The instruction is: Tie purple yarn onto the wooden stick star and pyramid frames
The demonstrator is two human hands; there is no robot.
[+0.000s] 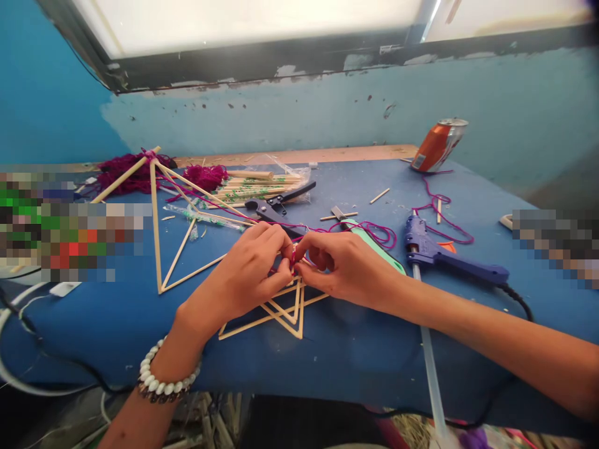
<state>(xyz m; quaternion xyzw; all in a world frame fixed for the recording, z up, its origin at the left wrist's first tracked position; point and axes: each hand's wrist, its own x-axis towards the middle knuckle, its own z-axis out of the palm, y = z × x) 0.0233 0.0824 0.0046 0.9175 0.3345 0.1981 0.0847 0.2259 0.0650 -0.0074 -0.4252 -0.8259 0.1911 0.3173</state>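
Observation:
My left hand (pixel 255 259) and my right hand (pixel 334 262) meet at the middle of the table, each with thumb and fingertips pinched on purple yarn (pixel 294 252). The yarn is wound where thin wooden sticks join, though my fingers partly cover the spot. Below my hands lies a star-shaped frame of sticks (pixel 299 312). A larger stick frame (pixel 156 231) stands to the left, its peak bound with purple yarn. One yarn strand runs from that side toward my hands. Just behind my hands lie black-handled cutters (pixel 266 209), and a green-handled tool (pixel 374 243) is partly behind my right hand.
A blue hot glue gun (pixel 421 246) with a long glue stick lies on the right. Behind it an orange can (pixel 440 146) leans at a tilt. Bagged sticks (pixel 266 187) and purple yarn bundles (pixel 206 177) sit at the back. Cables (pixel 32 337) hang at the left edge.

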